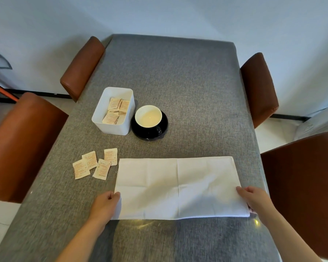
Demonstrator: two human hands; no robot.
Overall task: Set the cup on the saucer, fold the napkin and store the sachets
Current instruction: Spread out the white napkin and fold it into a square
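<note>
A white napkin (pixel 178 184) lies flat on the grey table, folded once into a wide rectangle. My left hand (pixel 105 204) pinches its near left corner and my right hand (pixel 254 200) grips its near right corner. A black cup with a cream inside (pixel 148 116) stands on a black saucer (pixel 164 127) behind the napkin. Several beige sachets (pixel 95 164) lie loose on the table left of the napkin. More sachets lie inside a white box (pixel 113 127) next to the saucer.
The table (pixel 178 76) is covered in grey cloth. Brown padded chairs stand at both sides: two on the left (pixel 19 144) and two on the right (pixel 299 182). A white wall rises behind the table's far end.
</note>
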